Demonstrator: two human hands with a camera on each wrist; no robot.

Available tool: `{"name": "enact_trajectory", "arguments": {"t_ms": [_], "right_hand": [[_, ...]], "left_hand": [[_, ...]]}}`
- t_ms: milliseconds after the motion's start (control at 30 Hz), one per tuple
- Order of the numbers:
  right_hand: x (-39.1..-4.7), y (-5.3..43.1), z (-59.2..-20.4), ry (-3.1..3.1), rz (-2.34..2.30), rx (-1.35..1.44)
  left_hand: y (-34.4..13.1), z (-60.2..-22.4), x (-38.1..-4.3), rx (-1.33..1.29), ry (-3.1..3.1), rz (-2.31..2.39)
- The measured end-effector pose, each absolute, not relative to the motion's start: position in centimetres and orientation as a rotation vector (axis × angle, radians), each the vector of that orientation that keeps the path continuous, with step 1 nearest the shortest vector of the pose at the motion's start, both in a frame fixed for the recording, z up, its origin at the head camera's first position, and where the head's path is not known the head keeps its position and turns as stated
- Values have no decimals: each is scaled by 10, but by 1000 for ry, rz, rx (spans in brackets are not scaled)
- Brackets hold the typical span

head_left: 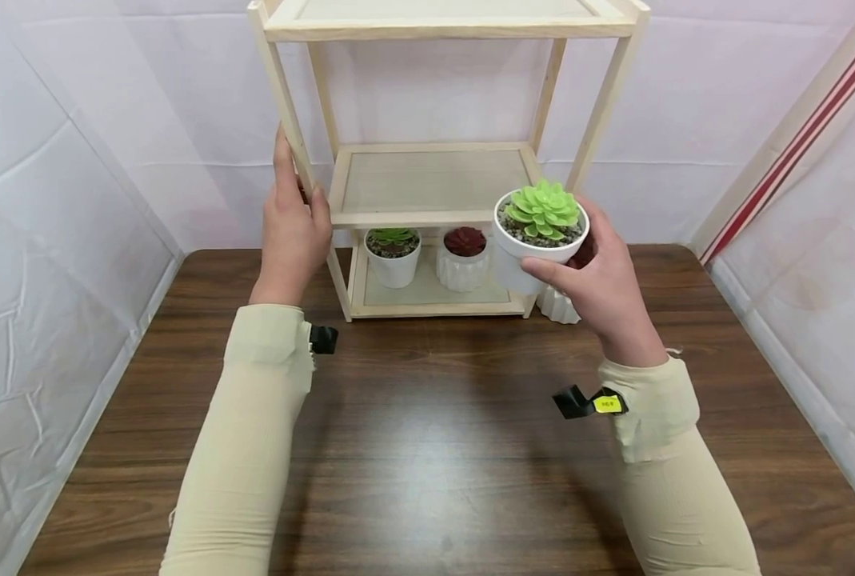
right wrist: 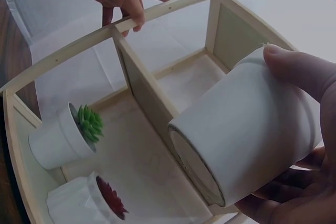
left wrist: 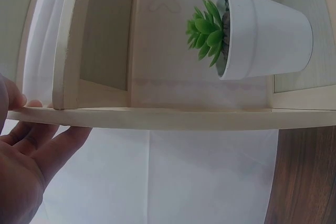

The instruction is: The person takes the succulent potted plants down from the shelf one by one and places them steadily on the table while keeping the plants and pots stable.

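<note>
My right hand (head_left: pixel 603 280) grips a light green potted succulent (head_left: pixel 545 210) by its smooth white pot. It is held up near the right end of the wooden shelf rack (head_left: pixel 434 218), about level with the middle shelf. In the right wrist view the white pot (right wrist: pixel 244 129) is tipped with its base showing, thumb on one side and fingers on the other. My left hand (head_left: pixel 293 228) holds the rack's left front post, thumb in front and fingers round its outer side. On the bottom shelf stand a green succulent in a white pot (head_left: pixel 394 260) and a dark red succulent in a ribbed pot (head_left: pixel 463 260).
Another ribbed white pot (head_left: pixel 559 306) stands on the brown wooden table (head_left: pixel 427 448) beside the rack's right leg, partly hidden by the held pot and hand. White cloth walls (head_left: pixel 60 160) enclose the table at the back and sides.
</note>
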State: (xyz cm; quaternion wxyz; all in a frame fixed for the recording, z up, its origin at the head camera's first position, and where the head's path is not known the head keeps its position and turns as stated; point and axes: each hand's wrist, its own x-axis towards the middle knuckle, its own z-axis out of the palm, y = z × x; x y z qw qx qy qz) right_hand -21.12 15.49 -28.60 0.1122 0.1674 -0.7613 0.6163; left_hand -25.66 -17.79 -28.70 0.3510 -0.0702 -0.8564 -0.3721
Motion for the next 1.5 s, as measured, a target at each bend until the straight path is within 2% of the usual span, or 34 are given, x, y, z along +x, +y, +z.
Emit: {"name": "enact_trajectory", "arguments": {"t_ms": [1500], "right_hand": [[-209, 183, -332, -2400, 1727, 320]], "left_hand": [[-181, -286, -254, -169, -2217, -959]]}}
